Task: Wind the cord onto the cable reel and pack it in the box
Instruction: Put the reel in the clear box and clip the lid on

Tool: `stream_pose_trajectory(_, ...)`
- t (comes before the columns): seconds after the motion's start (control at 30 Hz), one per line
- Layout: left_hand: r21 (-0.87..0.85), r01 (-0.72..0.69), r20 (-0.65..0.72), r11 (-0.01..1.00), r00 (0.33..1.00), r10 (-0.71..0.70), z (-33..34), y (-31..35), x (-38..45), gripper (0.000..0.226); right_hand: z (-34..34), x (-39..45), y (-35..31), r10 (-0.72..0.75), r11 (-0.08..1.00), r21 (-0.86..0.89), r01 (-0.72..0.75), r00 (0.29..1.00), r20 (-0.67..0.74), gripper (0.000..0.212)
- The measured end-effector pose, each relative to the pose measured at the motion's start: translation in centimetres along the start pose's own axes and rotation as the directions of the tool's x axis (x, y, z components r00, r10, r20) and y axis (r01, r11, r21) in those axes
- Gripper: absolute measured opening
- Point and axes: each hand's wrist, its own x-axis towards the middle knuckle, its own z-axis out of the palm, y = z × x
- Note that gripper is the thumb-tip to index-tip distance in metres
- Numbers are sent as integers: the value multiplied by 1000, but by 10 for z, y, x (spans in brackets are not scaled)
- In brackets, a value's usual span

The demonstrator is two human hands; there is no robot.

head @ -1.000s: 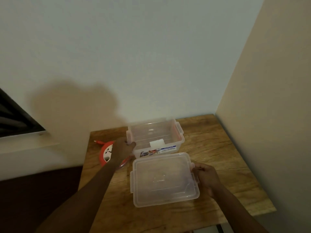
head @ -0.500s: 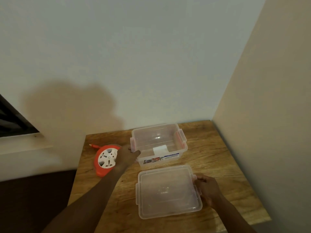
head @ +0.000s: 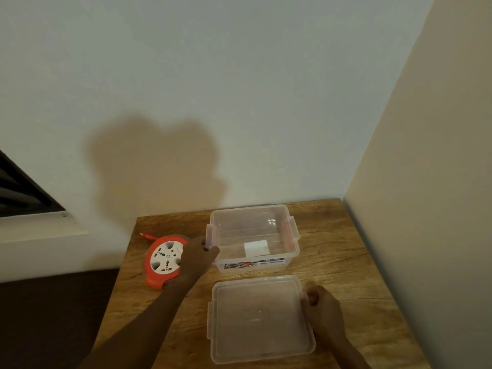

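An orange cable reel [head: 163,261] with a white socket face lies flat on the wooden table [head: 335,249], at its left side. A short orange cord end [head: 147,236] sticks out behind it. The clear plastic box [head: 253,237] stands open right of the reel, holding only a white paper slip. Its clear lid [head: 259,318] lies flat in front of it. My left hand [head: 198,258] rests against the box's left wall, partly covering the reel. My right hand [head: 320,308] holds the lid's right edge.
The table sits in a corner, with a pale wall behind and a beige wall [head: 426,182] along its right side. A dark window frame [head: 21,193] is at the far left. Dark floor lies left of the table.
The view has tilted and the scene sits lower in frame. My left hand stays at the box's left wall and the reel shows more. My right hand keeps hold of the lid's edge.
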Motion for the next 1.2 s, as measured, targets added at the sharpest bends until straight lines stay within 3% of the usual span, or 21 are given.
stream_pose_trajectory(0.1, -45, 25, -41, 999, 999, -27, 0, 0, -4, 29, 0, 4, -7, -72, 994, -84, 71, 997, -16, 9)
stream_pose_trajectory(0.2, -155, 39, -105, 987, 993, -55, -6, -10, -14, 19, 7, 2, -25, -329, 943, -44, 329, 944, 5, 17)
stream_pose_trajectory(0.3, -151, 14, -172, 988, 984, -41, -25, -28, -19, 15, 24, -12, -53, -493, 869, 37, 493, 857, 149, 19)
stream_pose_trajectory(0.43, -52, -26, -206, 998, 979, 14, -62, -53, -4, 17, 59, -32, -88, -588, 808, 183, 561, 739, 330, 14)
stream_pose_trajectory(0.57, 61, -84, -191, 995, 977, 95, -101, -68, 28, 22, 106, -43, -121, -542, 836, 215, 504, 702, 461, 26)
stream_pose_trajectory(0.67, 152, -100, -118, 983, 986, 119, -123, -74, 56, 29, 141, -45, -151, -431, 901, 201, 383, 755, 495, 45)
stream_pose_trajectory(0.73, 234, -183, 21, 955, 983, 183, -131, -77, 73, 26, 163, -41, -174, -343, 938, 219, 268, 806, 482, 49)
stream_pose_trajectory(0.8, 327, -292, 192, 899, 952, 239, -134, -80, 88, 24, 179, -34, -192, -286, 946, 282, 163, 828, 481, 40)
stream_pose_trajectory(0.9, 351, -281, 298, 893, 938, 179, -135, -95, 103, 32, 200, -27, -207, -169, 957, 289, 16, 840, 516, 28)
stream_pose_trajectory(1.0, 518, -237, 320, 822, 945, 70, -131, -116, 109, 48, 216, -26, -210, 17, 934, 288, -212, 831, 557, 39)
stream_pose_trajectory(1.07, 492, -188, 348, 850, 938, 6, -129, -129, 110, 55, 225, -25, -212, 83, 929, 265, -258, 845, 529, 46)
stream_pose_trajectory(1.2, 326, -75, 503, 942, 858, -106, -142, -149, 112, 54, 230, -31, -221, 141, 909, 261, -325, 829, 541, 48)
